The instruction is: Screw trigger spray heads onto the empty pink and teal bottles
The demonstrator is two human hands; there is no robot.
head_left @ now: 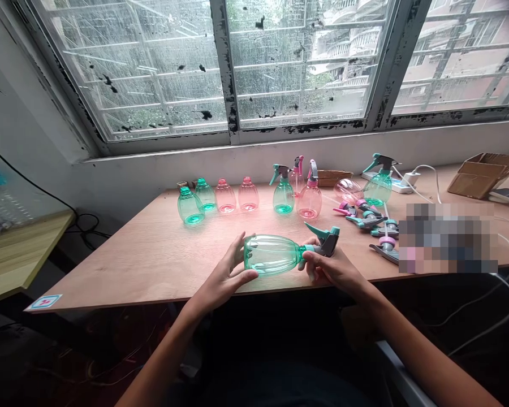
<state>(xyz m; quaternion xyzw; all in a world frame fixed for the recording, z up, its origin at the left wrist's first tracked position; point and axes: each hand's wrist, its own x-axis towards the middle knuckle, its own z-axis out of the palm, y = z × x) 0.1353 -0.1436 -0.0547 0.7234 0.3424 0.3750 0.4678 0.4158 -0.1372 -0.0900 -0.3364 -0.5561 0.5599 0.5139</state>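
A clear green spray bottle [274, 254] lies sideways in the air just over the table's front edge, its base to the left. My left hand [231, 271] grips the base end, thumb below and fingers behind it. At the neck, my right hand [333, 267] pinches the green collar with thumb and fingers. A grey and green trigger head [326, 240] sits on that neck, above my right hand. Part of the right fingers is hidden behind the bottle.
Green [190, 206] and pink bottles [226, 196] without heads stand at the back. Bottles with heads [283, 192] stand right of them. Loose trigger heads [367, 217] lie at right, near a power strip [402, 183] and a cardboard box [475, 175]. A blurred patch covers the right front.
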